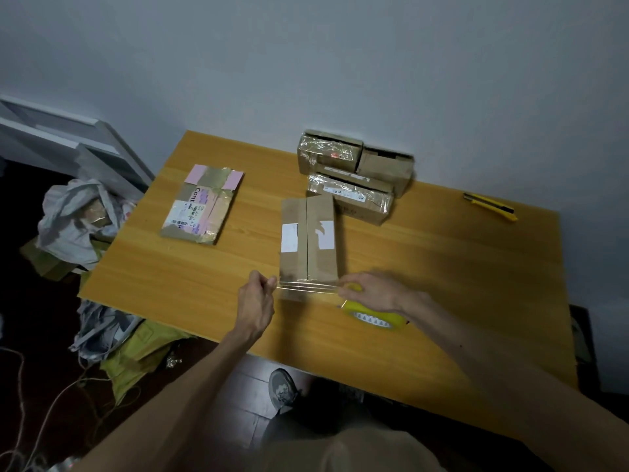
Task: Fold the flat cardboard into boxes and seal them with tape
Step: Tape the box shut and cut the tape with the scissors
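A folded brown cardboard box [308, 243] with white labels stands in the middle of the wooden table [442, 267], its top flaps closed along a centre seam. My left hand [257, 301] pinches the free end of a clear tape strip [306, 287] stretched across the box's near end. My right hand [372, 291] grips the yellow tape roll [374, 318] on the box's right side. A flat cardboard piece [204, 206] with pink patches and old tape lies at the table's left.
Three taped boxes [354, 175] are stacked at the back by the wall. A yellow utility knife [490, 206] lies at the back right. Plastic bags and packaging [78, 226] pile up on the floor to the left. My shoe [282, 390] shows under the table's near edge.
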